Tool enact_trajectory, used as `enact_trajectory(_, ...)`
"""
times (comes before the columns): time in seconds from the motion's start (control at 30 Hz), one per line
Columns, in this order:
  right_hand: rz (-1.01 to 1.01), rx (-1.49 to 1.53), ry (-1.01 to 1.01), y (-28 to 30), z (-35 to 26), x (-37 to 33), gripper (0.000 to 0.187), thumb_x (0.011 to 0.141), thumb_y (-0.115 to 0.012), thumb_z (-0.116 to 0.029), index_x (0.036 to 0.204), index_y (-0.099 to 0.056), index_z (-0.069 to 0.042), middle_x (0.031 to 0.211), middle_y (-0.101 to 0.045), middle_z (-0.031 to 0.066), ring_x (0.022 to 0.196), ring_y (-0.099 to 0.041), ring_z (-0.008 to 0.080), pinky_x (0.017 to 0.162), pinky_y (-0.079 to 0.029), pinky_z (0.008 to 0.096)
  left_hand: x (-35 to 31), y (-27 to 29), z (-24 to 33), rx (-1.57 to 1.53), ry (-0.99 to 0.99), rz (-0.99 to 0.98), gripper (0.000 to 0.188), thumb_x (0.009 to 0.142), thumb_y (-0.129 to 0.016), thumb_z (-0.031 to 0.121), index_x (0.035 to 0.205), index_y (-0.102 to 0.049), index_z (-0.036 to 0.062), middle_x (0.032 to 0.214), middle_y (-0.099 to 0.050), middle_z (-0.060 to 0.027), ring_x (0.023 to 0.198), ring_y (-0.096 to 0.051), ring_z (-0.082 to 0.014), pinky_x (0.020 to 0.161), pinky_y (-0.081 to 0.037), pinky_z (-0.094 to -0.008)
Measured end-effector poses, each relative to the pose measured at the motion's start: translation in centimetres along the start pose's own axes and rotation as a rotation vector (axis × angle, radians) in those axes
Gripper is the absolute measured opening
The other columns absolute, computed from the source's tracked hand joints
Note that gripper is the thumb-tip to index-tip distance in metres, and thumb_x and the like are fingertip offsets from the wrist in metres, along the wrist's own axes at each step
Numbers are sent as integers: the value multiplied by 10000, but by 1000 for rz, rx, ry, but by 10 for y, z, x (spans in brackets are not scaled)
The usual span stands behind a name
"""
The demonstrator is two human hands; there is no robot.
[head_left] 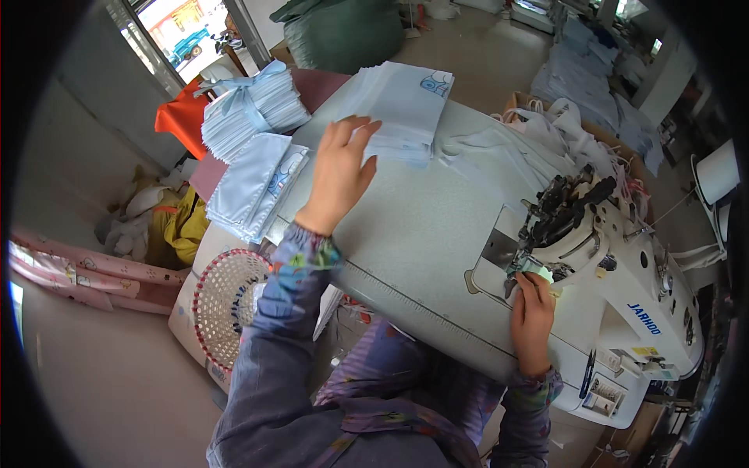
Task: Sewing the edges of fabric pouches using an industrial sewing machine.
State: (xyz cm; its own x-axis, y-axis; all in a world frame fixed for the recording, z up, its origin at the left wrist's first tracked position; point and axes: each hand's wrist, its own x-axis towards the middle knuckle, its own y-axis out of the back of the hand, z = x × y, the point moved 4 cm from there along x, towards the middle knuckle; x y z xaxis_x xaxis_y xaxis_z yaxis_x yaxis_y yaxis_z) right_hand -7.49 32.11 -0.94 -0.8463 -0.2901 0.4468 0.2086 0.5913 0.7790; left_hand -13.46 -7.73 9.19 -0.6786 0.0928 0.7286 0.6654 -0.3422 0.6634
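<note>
My left hand (337,173) is raised over the grey sewing table (406,226), fingers apart and nothing in it. Just beyond it lies a stack of pale blue folded fabric pieces (412,101), the top one bearing a blue cartoon print. Left of the hand is a smaller pile of light blue sewn pieces (248,183), also printed. My right hand (534,316) rests at the needle area of a white sewing machine (624,288), its fingers stretched toward the presser foot. A small lit patch shows at the fingertips; I see no fabric held there.
A bundle of white-blue pieces tied with ribbon (253,111) stands at the back left. A woven basket (226,308) sits near the left table edge. Pale strips (507,148) trail across the far table to a box of scraps (573,125). Black thread snips (588,374) lie beside the machine.
</note>
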Motion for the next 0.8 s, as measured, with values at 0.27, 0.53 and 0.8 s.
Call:
enact_trajectory(0.27, 18, -13, 10, 1, 3, -3, 327, 995, -632, 17, 1304, -736, -10, 1311, -699, 202, 1075, -711, 421, 954, -558, 463, 51, -85, -47, -50, -90, -389, 534, 859, -840, 57, 1376, -706, 82, 1340, -696, -122, 1224, -680, -375, 1064, -546, -467)
enact_trajectory(0.53, 15, 2, -3, -2, 1, -3, 319, 990, -647, 18, 1290, -747, -18, 1318, -703, 197, 1051, -709, 414, 935, -556, 458, 48, -73, -80, -427, 87, -364, 233, 992, -813, 187, 1177, -809, 46, 1188, -746, -131, 1032, -727, -342, 901, -586, -395)
enact_trajectory(0.8, -49, 725, -296, 11, -52, -39, 412, 1062, -639, -15, 1474, -651, -2, 1322, -693, 206, 1092, -734, 270, 927, -596, 369, -35, 21, 104, -187, -148, -143, 214, 902, -779, 48, 1110, -827, 29, 1083, -767, -115, 906, -735, -296, 773, -610, -389)
